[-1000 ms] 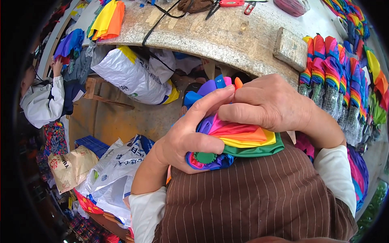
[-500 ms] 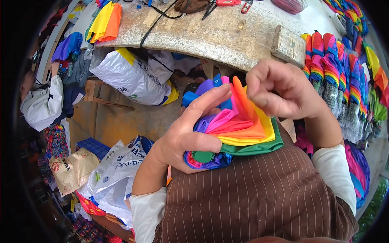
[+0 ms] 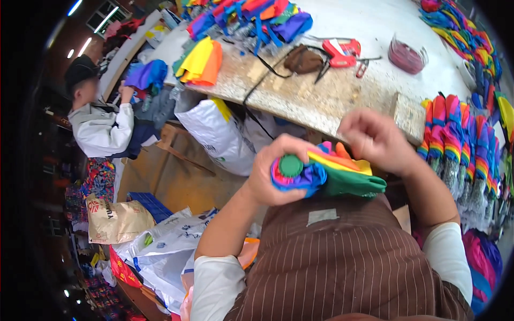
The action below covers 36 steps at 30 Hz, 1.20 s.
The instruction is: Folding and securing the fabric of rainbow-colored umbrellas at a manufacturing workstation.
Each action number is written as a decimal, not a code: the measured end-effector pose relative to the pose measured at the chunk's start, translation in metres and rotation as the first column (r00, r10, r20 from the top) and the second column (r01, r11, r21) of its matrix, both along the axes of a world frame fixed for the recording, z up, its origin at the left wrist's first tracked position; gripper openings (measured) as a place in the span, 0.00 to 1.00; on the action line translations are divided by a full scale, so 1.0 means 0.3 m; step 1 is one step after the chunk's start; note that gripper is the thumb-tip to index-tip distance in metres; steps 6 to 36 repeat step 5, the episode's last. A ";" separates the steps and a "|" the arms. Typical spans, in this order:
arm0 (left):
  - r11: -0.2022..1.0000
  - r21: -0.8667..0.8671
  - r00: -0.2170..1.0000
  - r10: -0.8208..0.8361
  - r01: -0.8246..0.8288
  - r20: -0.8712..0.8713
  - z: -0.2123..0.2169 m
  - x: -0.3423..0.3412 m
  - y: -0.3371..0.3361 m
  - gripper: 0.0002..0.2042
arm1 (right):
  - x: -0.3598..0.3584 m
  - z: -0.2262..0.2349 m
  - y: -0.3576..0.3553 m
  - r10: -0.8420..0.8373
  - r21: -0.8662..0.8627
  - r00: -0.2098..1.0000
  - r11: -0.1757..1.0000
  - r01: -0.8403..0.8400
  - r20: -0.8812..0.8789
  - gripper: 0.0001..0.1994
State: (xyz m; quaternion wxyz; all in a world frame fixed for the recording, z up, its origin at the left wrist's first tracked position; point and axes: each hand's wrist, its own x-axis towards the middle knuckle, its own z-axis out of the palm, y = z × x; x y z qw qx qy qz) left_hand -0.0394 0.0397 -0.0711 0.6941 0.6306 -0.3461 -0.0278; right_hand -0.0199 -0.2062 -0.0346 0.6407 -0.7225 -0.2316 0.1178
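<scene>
A speckled stone tabletop fills the upper view. At 12 o'clock lies a heap of multicoloured fabric pieces; toward 11, a yellow and orange folded stack. Near the middle sit a brown pouch and red-handled scissors just beside it. At 1 o'clock stands a clear bowl of dark red bits, and a wooden block rests at the near edge.
</scene>
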 end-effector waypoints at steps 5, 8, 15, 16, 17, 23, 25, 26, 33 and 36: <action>0.983 -0.134 0.991 -0.129 0.126 -0.018 0.199 0.142 -0.040 0.22 | 0.299 0.057 -0.016 0.187 0.274 0.982 0.945 -0.180 0.000 0.32; 0.983 -0.134 0.991 -0.129 0.126 -0.018 0.199 0.142 -0.040 0.22 | 0.299 0.057 -0.016 0.187 0.274 0.982 0.945 -0.180 0.000 0.32; 0.983 -0.134 0.991 -0.129 0.126 -0.018 0.199 0.142 -0.040 0.22 | 0.299 0.057 -0.016 0.187 0.274 0.982 0.945 -0.180 0.000 0.32; 0.983 -0.134 0.991 -0.129 0.126 -0.018 0.199 0.142 -0.040 0.22 | 0.299 0.057 -0.016 0.187 0.274 0.982 0.945 -0.180 0.000 0.32; 0.983 -0.134 0.991 -0.129 0.126 -0.018 0.199 0.142 -0.040 0.22 | 0.299 0.057 -0.016 0.187 0.274 0.982 0.945 -0.180 0.000 0.32; 0.983 -0.134 0.991 -0.129 0.126 -0.018 0.199 0.142 -0.040 0.22 | 0.299 0.057 -0.016 0.187 0.274 0.982 0.945 -0.180 0.000 0.32; 0.983 -0.134 0.991 -0.129 0.126 -0.018 0.199 0.142 -0.040 0.22 | 0.299 0.057 -0.016 0.187 0.274 0.982 0.945 -0.180 0.000 0.32; 0.983 -0.134 0.991 -0.129 0.126 -0.018 0.199 0.142 -0.040 0.22 | 0.299 0.057 -0.016 0.187 0.274 0.982 0.945 -0.180 0.000 0.32; 0.983 -0.134 0.991 -0.129 0.126 -0.018 0.199 0.142 -0.040 0.22 | 0.299 0.057 -0.016 0.187 0.274 0.982 0.945 -0.180 0.000 0.32; 0.983 -0.134 0.991 -0.129 0.126 -0.018 0.199 0.142 -0.040 0.22 | 0.299 0.057 -0.016 0.187 0.274 0.982 0.945 -0.180 0.000 0.32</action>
